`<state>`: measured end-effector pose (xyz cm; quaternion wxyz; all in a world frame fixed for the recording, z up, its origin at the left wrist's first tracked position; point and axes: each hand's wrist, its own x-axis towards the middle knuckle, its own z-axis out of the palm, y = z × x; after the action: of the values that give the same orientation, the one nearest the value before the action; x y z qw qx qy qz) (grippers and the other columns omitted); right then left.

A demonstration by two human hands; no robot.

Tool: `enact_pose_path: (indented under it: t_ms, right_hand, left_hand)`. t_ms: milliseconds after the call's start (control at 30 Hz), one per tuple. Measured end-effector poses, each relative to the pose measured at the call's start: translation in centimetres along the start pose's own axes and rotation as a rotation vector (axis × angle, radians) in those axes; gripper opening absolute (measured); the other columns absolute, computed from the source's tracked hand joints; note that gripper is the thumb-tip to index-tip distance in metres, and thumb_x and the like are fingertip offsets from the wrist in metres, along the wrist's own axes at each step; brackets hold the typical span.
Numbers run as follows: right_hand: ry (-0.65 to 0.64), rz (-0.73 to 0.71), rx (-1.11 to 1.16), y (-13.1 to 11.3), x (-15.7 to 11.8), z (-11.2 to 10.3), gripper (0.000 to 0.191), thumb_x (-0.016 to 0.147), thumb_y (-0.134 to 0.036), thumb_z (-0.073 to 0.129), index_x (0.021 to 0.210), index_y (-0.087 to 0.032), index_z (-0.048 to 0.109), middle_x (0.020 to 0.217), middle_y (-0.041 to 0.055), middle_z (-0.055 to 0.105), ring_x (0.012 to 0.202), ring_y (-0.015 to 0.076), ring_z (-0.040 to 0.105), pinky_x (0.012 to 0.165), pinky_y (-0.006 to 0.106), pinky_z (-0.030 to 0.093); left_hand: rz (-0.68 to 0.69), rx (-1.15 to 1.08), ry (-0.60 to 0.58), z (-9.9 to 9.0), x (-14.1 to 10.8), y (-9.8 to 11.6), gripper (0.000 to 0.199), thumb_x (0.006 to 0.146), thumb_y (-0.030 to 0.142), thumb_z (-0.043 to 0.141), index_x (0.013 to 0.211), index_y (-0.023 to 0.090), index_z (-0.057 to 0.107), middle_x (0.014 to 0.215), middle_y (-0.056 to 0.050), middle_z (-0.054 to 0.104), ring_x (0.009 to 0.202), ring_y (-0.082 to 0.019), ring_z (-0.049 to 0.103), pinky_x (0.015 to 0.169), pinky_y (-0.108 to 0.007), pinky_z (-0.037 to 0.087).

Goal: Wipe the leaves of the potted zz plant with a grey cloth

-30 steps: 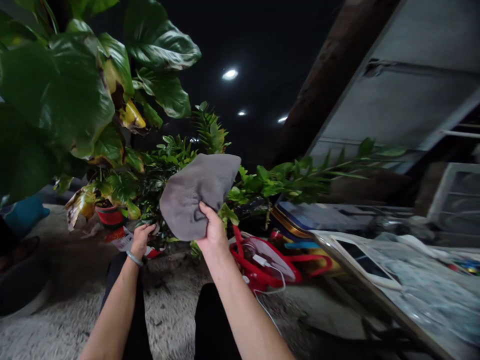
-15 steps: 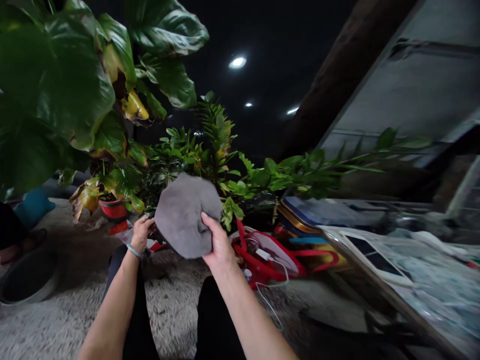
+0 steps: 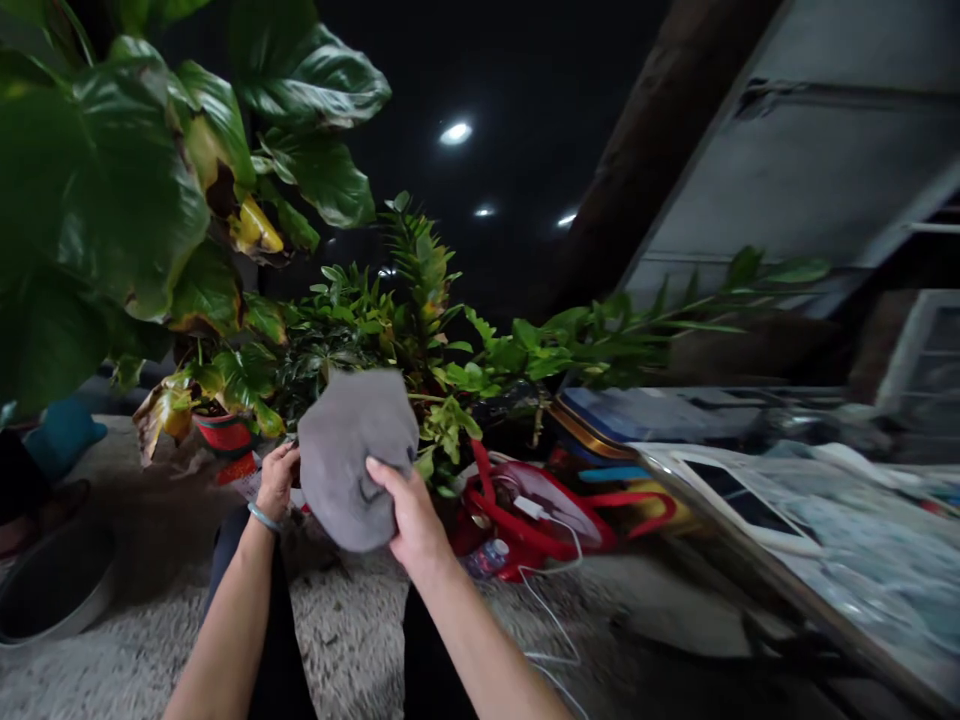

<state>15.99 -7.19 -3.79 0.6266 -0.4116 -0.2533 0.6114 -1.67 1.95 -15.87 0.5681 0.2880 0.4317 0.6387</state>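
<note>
A soft grey rounded piece of fabric (image 3: 349, 430) is held up in front of my knees, its surface dented near the thumb. My right hand (image 3: 409, 515) grips its lower right side, with the thumb pressed on the near face and the other fingers hidden behind. At its left edge is my left hand (image 3: 276, 480), fingers closed and fingertips meeting the rim; what lies between those fingertips is partly hidden. A pale bangle (image 3: 264, 517) circles my left wrist.
Leafy potted plants (image 3: 337, 310) stand ahead, one in a red pot (image 3: 225, 432). To the right are a red bag (image 3: 555, 535) with a white cable, a bottle (image 3: 487, 557), and a table with a white tablet-like device (image 3: 742, 500). A dark basin (image 3: 56, 580) sits left, near another person's foot.
The grey fabric piece has tilted and shifted slightly down and left in view, together with both hands. The camera view has also shifted a little. Both hands keep their places on it.
</note>
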Motion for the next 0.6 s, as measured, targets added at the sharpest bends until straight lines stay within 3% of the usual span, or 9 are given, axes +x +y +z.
enact_pose_path:
  t_ms: [67, 167, 267, 333, 467, 533, 600]
  right_hand:
    - [0.047, -0.1, 0.051, -1.1, 2.3, 1.3, 0.042, 0.049, -0.027, 0.087, 0.088, -0.018, 0.073, 0.084, 0.0038, 0.08, 0.08, 0.0247, 0.073, 0.076, 0.034, 0.056]
    - [0.078, 0.088, 0.083, 1.0, 3.3, 1.3, 0.03, 0.053, -0.025, 0.08, 0.081, -0.018, 0.072, 0.068, 0.0019, 0.076, 0.071, 0.0241, 0.072, 0.071, 0.035, 0.056]
    - [0.034, 0.339, 0.001, 5.1, 0.4, -0.9, 0.021, 0.056, -0.031, 0.077, 0.071, -0.017, 0.071, 0.058, 0.003, 0.072, 0.06, 0.023, 0.069, 0.063, 0.034, 0.054]
    - [-0.011, 0.38, -0.039, 6.7, -2.3, -2.8, 0.02, 0.053, -0.032, 0.078, 0.067, -0.018, 0.071, 0.056, 0.0023, 0.071, 0.055, 0.0209, 0.066, 0.059, 0.031, 0.052]
    - [-0.01, 0.275, -0.047, 5.1, -5.2, -5.3, 0.025, 0.046, -0.027, 0.079, 0.067, -0.02, 0.07, 0.059, 0.0007, 0.071, 0.056, 0.0192, 0.063, 0.058, 0.03, 0.05]
    - [0.039, 0.205, -0.028, 3.2, -5.3, -6.0, 0.026, 0.042, -0.024, 0.078, 0.066, -0.02, 0.068, 0.058, -0.0017, 0.069, 0.056, 0.0184, 0.061, 0.057, 0.029, 0.048]
    - [0.069, 0.168, -0.027, 2.0, -5.1, -6.4, 0.027, 0.041, -0.021, 0.075, 0.065, -0.021, 0.064, 0.055, -0.0043, 0.066, 0.057, 0.0179, 0.06, 0.057, 0.029, 0.046]
  left_hand:
    - [0.009, 0.007, -0.027, 0.2, -0.2, 0.0, 0.029, 0.053, 0.034, 0.084, 0.07, 0.017, 0.068, 0.063, 0.0, 0.064, 0.058, -0.014, 0.059, 0.058, -0.025, 0.048]
    - [0.009, 0.031, -0.036, 0.4, -0.4, -0.1, 0.032, 0.055, 0.039, 0.084, 0.074, 0.018, 0.069, 0.069, -0.001, 0.067, 0.065, -0.016, 0.061, 0.061, -0.025, 0.05]
    - [-0.014, 0.06, -0.012, 0.4, -0.6, 0.1, 0.036, 0.056, 0.037, 0.087, 0.079, 0.017, 0.068, 0.076, -0.002, 0.07, 0.069, -0.015, 0.063, 0.062, -0.024, 0.05]
    - [-0.033, 0.064, 0.064, 0.3, -0.9, 0.5, 0.04, 0.057, 0.033, 0.088, 0.088, 0.017, 0.069, 0.084, -0.003, 0.071, 0.071, -0.015, 0.064, 0.06, -0.023, 0.05]
    - [0.01, 0.033, 0.24, 0.4, -3.8, 1.6, 0.046, 0.064, 0.034, 0.083, 0.105, 0.019, 0.068, 0.102, -0.007, 0.071, 0.076, -0.015, 0.065, 0.061, -0.023, 0.051]
    - [-0.006, 0.018, 0.162, 0.8, -6.9, 1.9, 0.048, 0.066, 0.04, 0.082, 0.108, 0.02, 0.068, 0.109, -0.009, 0.071, 0.083, -0.017, 0.067, 0.065, -0.026, 0.053]
    - [-0.036, -0.005, -0.049, 1.4, -10.7, 1.6, 0.053, 0.065, 0.047, 0.083, 0.109, 0.021, 0.07, 0.116, -0.01, 0.071, 0.098, -0.022, 0.068, 0.077, -0.031, 0.056]
